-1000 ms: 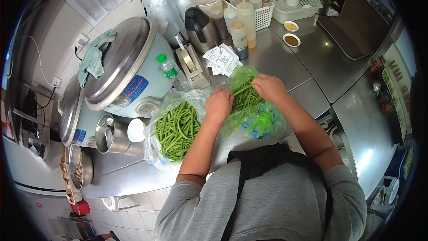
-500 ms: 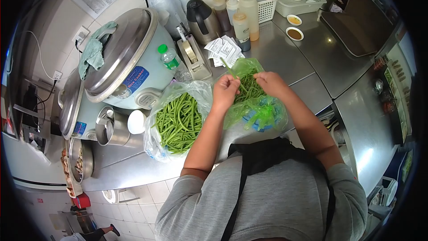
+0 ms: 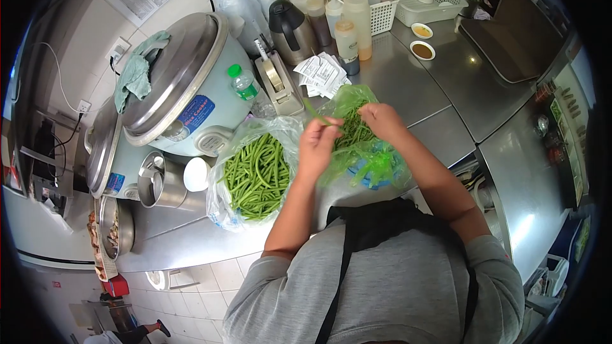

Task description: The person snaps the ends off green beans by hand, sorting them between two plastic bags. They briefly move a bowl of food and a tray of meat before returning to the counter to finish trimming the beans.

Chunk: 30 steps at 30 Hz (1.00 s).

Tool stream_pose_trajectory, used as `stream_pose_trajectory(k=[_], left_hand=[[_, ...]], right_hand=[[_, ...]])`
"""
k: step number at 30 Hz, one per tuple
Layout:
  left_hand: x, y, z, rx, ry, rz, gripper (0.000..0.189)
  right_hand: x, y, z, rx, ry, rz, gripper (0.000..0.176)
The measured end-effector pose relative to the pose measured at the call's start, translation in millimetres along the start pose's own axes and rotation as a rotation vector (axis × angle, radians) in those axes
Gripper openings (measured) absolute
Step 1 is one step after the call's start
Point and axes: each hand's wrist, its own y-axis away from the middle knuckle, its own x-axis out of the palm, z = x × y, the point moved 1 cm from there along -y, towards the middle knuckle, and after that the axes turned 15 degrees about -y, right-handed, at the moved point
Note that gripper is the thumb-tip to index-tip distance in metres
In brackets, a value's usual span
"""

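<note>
A green bean [image 3: 313, 112] is pinched in my left hand [image 3: 319, 138], which hangs between two bags. My right hand [image 3: 380, 120] is closed at the right edge of the green plastic bag [image 3: 352, 97]; whatever its fingers hold is too small to make out. Thin green trimmings [image 3: 357, 129] lie inside that bag. Left of my left forearm, a clear plastic bag [image 3: 288, 129] stands open, filled with green beans [image 3: 258, 175]. Something blue [image 3: 373, 177] shows under the knotted part of the green bag.
Two large rice cookers [image 3: 204, 83] stand at the left, beside a metal pot [image 3: 159, 181]. Behind the bags are a tape dispenser [image 3: 278, 86], a green-capped bottle [image 3: 243, 83], receipts [image 3: 322, 74], a thermos [image 3: 290, 32] and sauce bottles [image 3: 356, 22]. Two small sauce bowls [image 3: 422, 50] sit farther right.
My left hand has moved slightly left and toward my body with the bean, away from the green bag. My right hand has barely shifted.
</note>
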Motion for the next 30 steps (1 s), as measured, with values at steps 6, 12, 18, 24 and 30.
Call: stream_pose_trajectory(k=[6,12,18,24,30], left_hand=[[-114,29,-20,-0.239,-0.748,-0.169,0.013],[-162,60,4,-0.282,-1.235,-0.327,0.019],[-56,21,-4,0.016,-0.823,-0.108,0.014],[38,7,46,-0.062,-1.178,0.267,0.024],[35,4,75,-0.09,-1.246,0.394,0.021]], right_hand=[[10,39,2,-0.235,0.48,0.162,0.031],[15,85,-8,-0.276,0.495,0.341,0.02],[15,96,-18,-0.278,0.498,0.36,0.016],[13,106,-16,-0.278,0.526,0.382,0.014],[8,112,-25,-0.223,0.427,0.369,0.013]])
